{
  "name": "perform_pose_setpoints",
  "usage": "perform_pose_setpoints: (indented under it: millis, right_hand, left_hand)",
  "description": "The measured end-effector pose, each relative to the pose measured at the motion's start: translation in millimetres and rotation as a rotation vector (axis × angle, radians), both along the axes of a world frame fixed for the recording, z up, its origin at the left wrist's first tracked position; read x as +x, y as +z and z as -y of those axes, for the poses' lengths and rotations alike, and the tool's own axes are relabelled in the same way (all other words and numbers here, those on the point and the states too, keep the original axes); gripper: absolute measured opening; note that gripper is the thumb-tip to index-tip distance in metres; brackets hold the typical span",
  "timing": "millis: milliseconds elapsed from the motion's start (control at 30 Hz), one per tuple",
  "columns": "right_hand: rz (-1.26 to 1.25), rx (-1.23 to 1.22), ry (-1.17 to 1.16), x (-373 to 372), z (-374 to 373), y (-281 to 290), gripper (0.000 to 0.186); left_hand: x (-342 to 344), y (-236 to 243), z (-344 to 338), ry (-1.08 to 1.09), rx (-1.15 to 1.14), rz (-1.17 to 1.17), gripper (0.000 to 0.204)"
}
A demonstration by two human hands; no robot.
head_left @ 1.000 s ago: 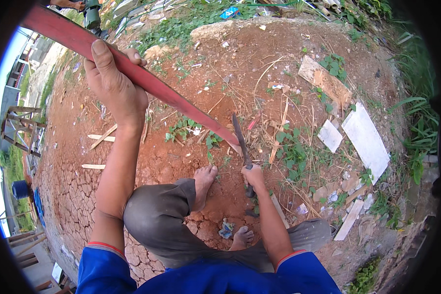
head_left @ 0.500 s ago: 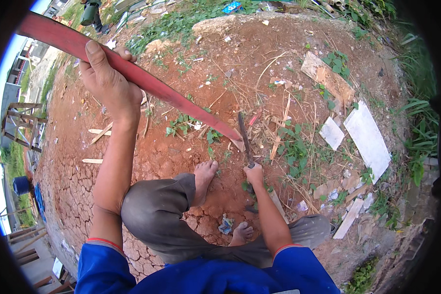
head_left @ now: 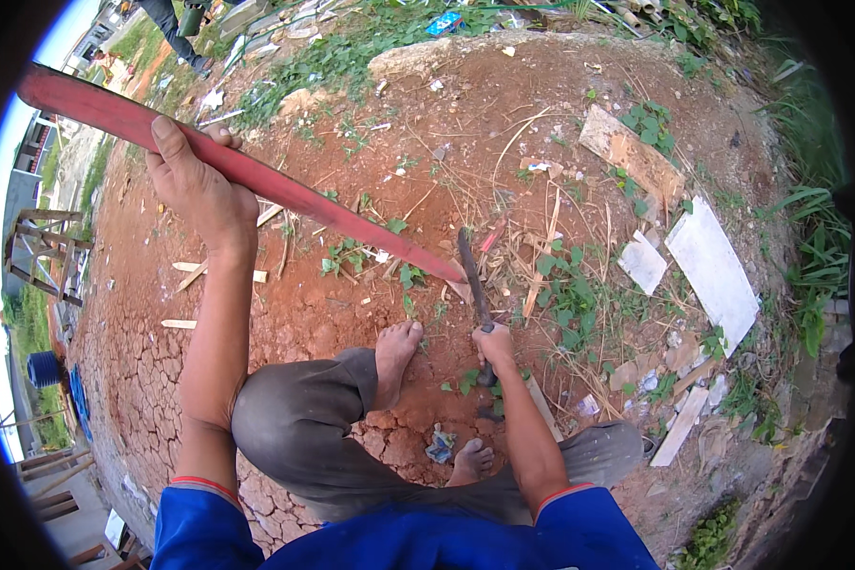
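Observation:
My left hand (head_left: 202,198) is closed round a long red-painted wooden plank (head_left: 337,217), thumb on top. The plank slants from the upper left down to the middle, and its lower end shows pale bare wood close to the ground. A machete (head_left: 471,274) with a dark blade is in my right hand (head_left: 495,346), its fingers wrapped round the handle. The blade points away from me and lies right by the plank's pale tip; whether they touch I cannot tell. Wood chips (head_left: 515,264) and a small red piece (head_left: 491,236) lie just beyond the blade.
My bare feet are on cracked red earth (head_left: 142,385). Pale pointed stakes (head_left: 220,272) lie at left. White boards (head_left: 713,271) and a worn brown board (head_left: 632,152) lie at right. A wooden trestle (head_left: 46,252) stands far left. Another person's leg (head_left: 174,33) shows at upper left.
My left hand and the plank's upper end have come down and slightly left. My right hand and the machete have shifted slightly. At upper left, more of the other person shows.

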State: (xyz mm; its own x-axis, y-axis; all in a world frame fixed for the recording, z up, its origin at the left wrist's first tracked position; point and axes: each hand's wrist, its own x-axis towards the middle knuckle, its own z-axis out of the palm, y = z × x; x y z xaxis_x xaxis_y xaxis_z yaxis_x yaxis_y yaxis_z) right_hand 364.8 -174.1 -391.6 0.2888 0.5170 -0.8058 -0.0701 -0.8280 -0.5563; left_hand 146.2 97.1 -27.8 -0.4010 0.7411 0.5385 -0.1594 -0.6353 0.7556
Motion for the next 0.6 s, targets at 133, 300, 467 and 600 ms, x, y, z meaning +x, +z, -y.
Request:
perform_pose_setpoints:
  millis: [133, 300, 467, 600]
  right_hand:
    - [0.484, 0.597, 0.015, 8.5, -5.6, 5.3, 0.022]
    - [0.624, 0.360, 0.123, -5.9, 8.7, -15.5, 0.030]
    - [0.517, 0.294, 0.194, -7.8, 23.1, -32.0, 0.031]
    - [0.547, 0.444, 0.017, -9.4, 20.3, -20.4, 0.030]
  left_hand:
    - [-3.7, -4.9, -2.2, 0.053, -0.032, -0.028, 0.037]
    - [-15.0, -13.3, -2.1, 0.131, -0.091, -0.057, 0.039]
    - [-20.9, -13.9, -3.1, 0.136, -0.093, -0.081, 0.039]
    - [-20.2, -16.2, -0.7, 0.125, -0.066, -0.076, 0.039]
